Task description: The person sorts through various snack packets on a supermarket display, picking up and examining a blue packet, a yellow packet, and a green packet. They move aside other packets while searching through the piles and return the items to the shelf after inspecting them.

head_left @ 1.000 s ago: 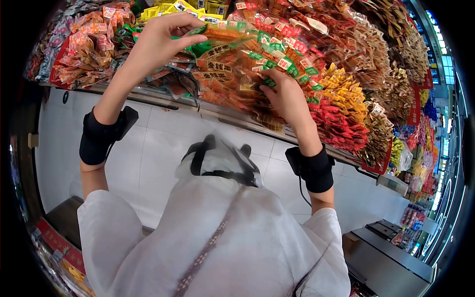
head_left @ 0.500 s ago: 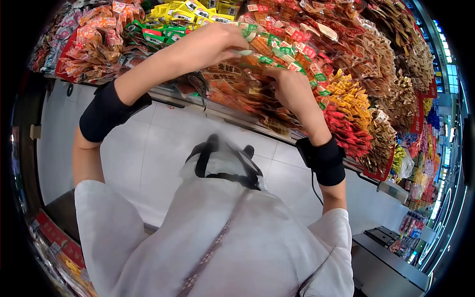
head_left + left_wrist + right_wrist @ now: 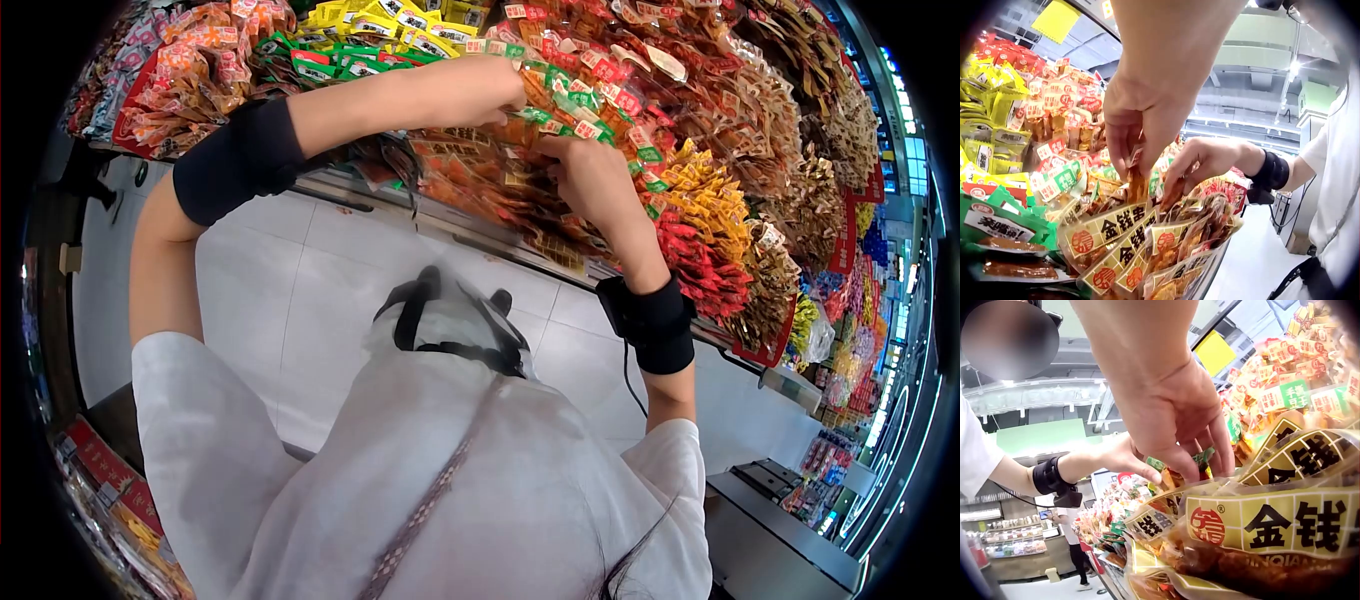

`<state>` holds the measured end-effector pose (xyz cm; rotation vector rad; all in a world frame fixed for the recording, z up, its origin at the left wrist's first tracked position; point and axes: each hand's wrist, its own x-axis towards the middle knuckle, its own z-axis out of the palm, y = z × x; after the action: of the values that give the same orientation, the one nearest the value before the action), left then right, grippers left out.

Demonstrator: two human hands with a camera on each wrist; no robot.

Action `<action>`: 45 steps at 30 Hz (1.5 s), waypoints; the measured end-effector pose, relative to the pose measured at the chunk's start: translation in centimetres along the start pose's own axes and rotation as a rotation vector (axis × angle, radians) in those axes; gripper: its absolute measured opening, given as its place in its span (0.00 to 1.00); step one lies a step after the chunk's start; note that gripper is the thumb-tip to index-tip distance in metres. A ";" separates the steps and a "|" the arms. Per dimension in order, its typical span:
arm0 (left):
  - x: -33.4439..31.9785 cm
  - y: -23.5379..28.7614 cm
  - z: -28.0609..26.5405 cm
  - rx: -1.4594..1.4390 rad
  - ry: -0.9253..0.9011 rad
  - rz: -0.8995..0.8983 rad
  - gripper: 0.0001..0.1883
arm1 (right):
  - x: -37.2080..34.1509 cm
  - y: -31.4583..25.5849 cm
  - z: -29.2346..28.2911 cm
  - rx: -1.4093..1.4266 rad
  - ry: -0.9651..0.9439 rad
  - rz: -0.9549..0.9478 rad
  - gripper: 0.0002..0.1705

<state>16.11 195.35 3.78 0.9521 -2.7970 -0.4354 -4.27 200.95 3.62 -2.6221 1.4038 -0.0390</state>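
Note:
My left hand [image 3: 485, 90] reaches across to the middle of the heaped snack packets. In the left wrist view its thumb and fingers pinch a narrow packet [image 3: 1137, 187] with reddish-brown contents, standing upright. Close beside it, my right hand [image 3: 595, 182] has its fingers down in the pile. The right wrist view shows those fingers gripping a green-topped packet [image 3: 1205, 460], its lower part hidden behind gold-labelled packets [image 3: 1266, 519]. Those gold packets lie in an overlapping row on the near side of both hands. Green-and-white-labelled packets [image 3: 578, 100] lie just beyond.
Yellow packets [image 3: 385, 22] and green packets [image 3: 1007, 219] are heaped to the left. On the right are orange-yellow packets [image 3: 690, 180] and red packets [image 3: 700, 260]. The display's front edge [image 3: 480, 243] runs above the tiled floor [image 3: 330, 260]. Another person [image 3: 1075, 550] stands in the distance.
My left hand, which held a green-topped packet out to the left, has swung right and come close to my right hand. The right hand stays nearly in place over the pile.

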 end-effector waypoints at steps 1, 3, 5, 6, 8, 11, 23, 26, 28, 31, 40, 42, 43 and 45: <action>0.3 -0.1 0.5 0.008 -0.020 -0.006 0.08 | 0.1 0.1 0.1 -0.004 0.002 0.008 0.17; 0.6 -0.7 1.7 -0.020 0.026 0.019 0.07 | 0.0 0.0 0.2 -0.001 0.013 0.013 0.17; 0.6 -1.1 2.7 -0.012 0.041 0.046 0.07 | -0.2 -0.2 -0.1 0.011 0.028 0.008 0.16; 0.4 -1.0 3.1 0.009 0.033 0.058 0.08 | -0.2 0.0 0.0 0.017 0.039 0.003 0.16; 0.2 -1.3 3.3 -0.001 0.025 0.039 0.09 | -0.1 0.4 0.5 0.029 0.062 -0.007 0.16; 0.2 -1.6 3.2 -0.101 0.019 -0.044 0.09 | -0.2 0.0 0.2 0.016 0.030 0.010 0.15; -0.4 -1.2 3.8 -0.173 0.123 -0.132 0.09 | -0.5 0.3 0.8 0.115 0.112 0.064 0.13; -0.1 -0.8 3.5 -0.146 0.069 -0.221 0.08 | -0.9 -0.3 0.2 0.041 0.353 0.044 0.09; 0.3 -0.6 4.0 -0.043 0.105 -0.149 0.06 | -0.8 -0.3 0.6 -0.059 0.447 -0.003 0.05; 0.9 -0.4 4.4 0.064 0.015 -0.194 0.04 | -0.6 -0.6 0.8 -0.084 0.461 -0.023 0.03; 0.1 0.1 3.6 -0.064 0.004 -0.223 0.06 | -2.1 -1.1 -0.3 0.067 0.447 -0.015 0.09; 0.4 0.0 3.3 -0.066 -0.004 -0.238 0.07 | -3.2 -1.1 -0.8 0.163 0.420 0.017 0.10; 0.4 -0.2 3.1 -0.071 0.008 -0.219 0.06 | -3.7 -1.0 -0.8 0.205 0.410 0.031 0.11; 0.5 -0.3 2.8 -0.066 0.038 -0.185 0.09 | -4.7 -0.9 -0.8 0.277 0.389 0.050 0.11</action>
<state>15.19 195.42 1.03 1.1955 -2.6537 -0.5236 -6.24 205.24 4.83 -2.4311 1.4471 -0.7176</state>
